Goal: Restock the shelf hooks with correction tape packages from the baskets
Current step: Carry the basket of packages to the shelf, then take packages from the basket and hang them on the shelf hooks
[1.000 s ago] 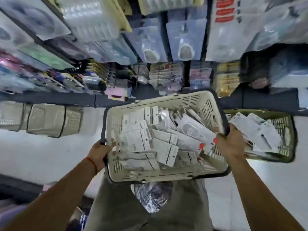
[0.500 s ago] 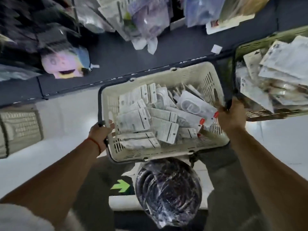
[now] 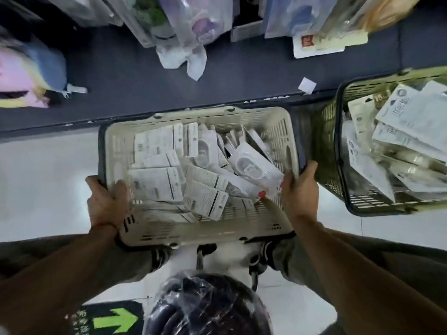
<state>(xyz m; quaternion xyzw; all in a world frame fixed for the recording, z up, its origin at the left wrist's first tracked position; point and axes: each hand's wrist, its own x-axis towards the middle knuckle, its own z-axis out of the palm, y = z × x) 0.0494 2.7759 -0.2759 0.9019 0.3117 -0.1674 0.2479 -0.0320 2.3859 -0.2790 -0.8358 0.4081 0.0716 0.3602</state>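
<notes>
Hands first: our left hand [image 3: 106,201] grips the left rim of the cream basket [image 3: 200,232], fingers [image 3: 96,183] curled over the dark edge and thumb hooked inside. Our right hand [image 3: 300,192] does the same on the right rim, fingers clamped round the edge, red nails showing. So both hands are locked on the basket and neither is holding a package.

The correction tape packages [image 3: 157,183] are all lying loose in a heap inside that basket, mostly back side up, a few showing the clear blister. A second, greenish basket [image 3: 333,151] sits just beside it on the right, also full of packs. Both are close against the dark shelf base [image 3: 217,76], low down near the pale floor [image 3: 48,170], with bagged goods hanging above. We can't tell whether the cream basket is resting on the floor or held just above it.

We'd say we're at the positioning step, getting the stock parked below the hooks. Nothing's been hung from what we can see, and the target hooks aren't in view.

Next up probably means setting it down flat, letting one hand go, and pinching a single pack by its hang-hole end. They overlap a lot, so grabbing two at once is a risk.
</notes>
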